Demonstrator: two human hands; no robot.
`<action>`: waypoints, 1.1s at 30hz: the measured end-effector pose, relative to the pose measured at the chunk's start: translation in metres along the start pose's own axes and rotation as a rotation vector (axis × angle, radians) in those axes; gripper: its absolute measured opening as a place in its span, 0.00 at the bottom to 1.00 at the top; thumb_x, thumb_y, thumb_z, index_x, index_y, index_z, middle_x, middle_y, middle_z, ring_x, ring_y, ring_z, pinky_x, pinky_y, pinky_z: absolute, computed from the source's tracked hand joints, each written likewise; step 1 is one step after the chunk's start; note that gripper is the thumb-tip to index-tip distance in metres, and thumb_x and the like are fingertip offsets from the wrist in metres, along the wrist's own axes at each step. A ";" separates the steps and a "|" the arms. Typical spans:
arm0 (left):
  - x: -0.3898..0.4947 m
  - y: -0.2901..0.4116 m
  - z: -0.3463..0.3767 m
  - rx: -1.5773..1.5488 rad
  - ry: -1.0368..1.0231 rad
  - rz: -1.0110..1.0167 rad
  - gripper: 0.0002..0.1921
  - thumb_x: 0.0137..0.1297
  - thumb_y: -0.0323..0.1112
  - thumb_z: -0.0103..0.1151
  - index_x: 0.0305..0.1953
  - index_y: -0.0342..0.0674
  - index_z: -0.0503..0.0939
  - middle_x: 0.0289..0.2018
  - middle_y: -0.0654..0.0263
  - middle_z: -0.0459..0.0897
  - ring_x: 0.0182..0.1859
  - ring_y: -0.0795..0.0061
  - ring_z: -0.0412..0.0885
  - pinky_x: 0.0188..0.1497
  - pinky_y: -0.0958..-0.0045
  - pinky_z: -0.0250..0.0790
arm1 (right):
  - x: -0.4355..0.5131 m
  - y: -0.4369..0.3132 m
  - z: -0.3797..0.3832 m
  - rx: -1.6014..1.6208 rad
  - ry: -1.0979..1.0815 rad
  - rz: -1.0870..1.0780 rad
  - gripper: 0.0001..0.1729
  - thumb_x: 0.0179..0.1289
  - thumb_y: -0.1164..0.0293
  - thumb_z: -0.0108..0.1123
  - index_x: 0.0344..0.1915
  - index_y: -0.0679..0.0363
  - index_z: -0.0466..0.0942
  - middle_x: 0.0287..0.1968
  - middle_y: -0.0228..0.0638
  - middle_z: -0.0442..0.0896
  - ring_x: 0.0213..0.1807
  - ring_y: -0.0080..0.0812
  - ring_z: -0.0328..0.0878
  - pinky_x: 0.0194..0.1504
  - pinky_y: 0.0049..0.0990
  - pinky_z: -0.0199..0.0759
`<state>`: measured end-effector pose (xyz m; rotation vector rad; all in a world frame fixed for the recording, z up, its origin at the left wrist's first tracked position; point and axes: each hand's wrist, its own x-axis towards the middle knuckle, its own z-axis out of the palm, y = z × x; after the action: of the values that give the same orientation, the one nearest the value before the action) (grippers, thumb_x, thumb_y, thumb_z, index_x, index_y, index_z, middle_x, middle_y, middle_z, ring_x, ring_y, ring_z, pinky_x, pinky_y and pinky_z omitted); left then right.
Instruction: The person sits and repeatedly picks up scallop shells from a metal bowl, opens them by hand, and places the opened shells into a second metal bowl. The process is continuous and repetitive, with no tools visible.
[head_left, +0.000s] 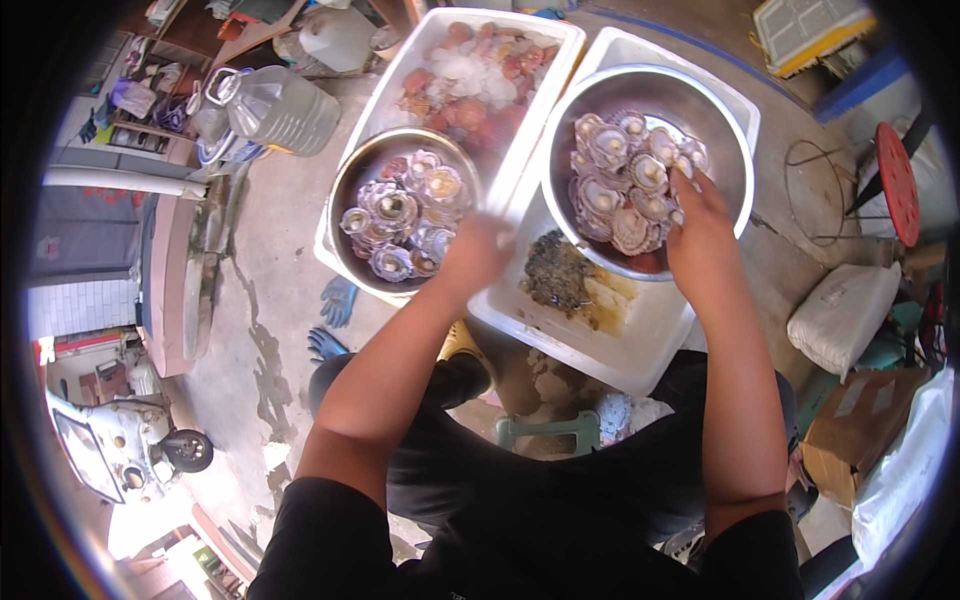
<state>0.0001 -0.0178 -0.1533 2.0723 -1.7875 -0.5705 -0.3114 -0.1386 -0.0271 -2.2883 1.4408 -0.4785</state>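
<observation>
My left hand (484, 253), blurred by motion, hangs over the right rim of the smaller steel bowl (341, 247). Whether it holds anything is unclear. That bowl contains several opened scallops on the half shell (391, 208) and rests on a white foam box (375, 112) of ice and reddish scallops (466, 112). Inside the larger steel bowl (724, 120), the fingers of my right hand (701, 225) touch a pile of opened scallops (649, 174); their grip is hidden. Beneath this bowl, a second foam box (637, 367) has dark, wet debris (556, 271) on its surface.
Blue gloves (339, 301) lie on the concrete floor at left, below a large clear water jug (281, 109). A green plastic stool (551, 433) shows between my legs. To the right are a red stool (896, 184), a white sack (844, 319) and a cardboard box (862, 427).
</observation>
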 end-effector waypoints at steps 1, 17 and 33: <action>0.013 -0.021 -0.008 0.077 -0.029 -0.019 0.19 0.70 0.37 0.70 0.57 0.34 0.88 0.54 0.45 0.89 0.57 0.43 0.87 0.65 0.52 0.78 | -0.001 0.000 -0.002 -0.011 0.022 0.003 0.37 0.64 0.82 0.68 0.74 0.61 0.77 0.78 0.60 0.73 0.69 0.63 0.81 0.71 0.46 0.78; 0.075 -0.132 -0.038 0.102 0.301 -0.227 0.09 0.71 0.38 0.68 0.43 0.40 0.90 0.47 0.52 0.91 0.51 0.50 0.88 0.56 0.52 0.80 | 0.000 -0.037 0.008 0.199 -0.246 -0.081 0.26 0.75 0.65 0.69 0.68 0.62 0.81 0.69 0.52 0.83 0.71 0.55 0.80 0.75 0.46 0.73; 0.033 -0.090 0.004 0.152 0.169 -0.295 0.31 0.67 0.39 0.71 0.72 0.51 0.78 0.62 0.49 0.83 0.64 0.44 0.82 0.68 0.46 0.74 | -0.018 -0.053 0.013 0.309 -0.397 -0.083 0.25 0.75 0.64 0.70 0.66 0.65 0.83 0.65 0.51 0.87 0.68 0.55 0.82 0.72 0.44 0.73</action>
<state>0.0791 -0.0368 -0.2049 2.4299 -1.4827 -0.3298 -0.2714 -0.0997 -0.0137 -2.0539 1.0061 -0.2316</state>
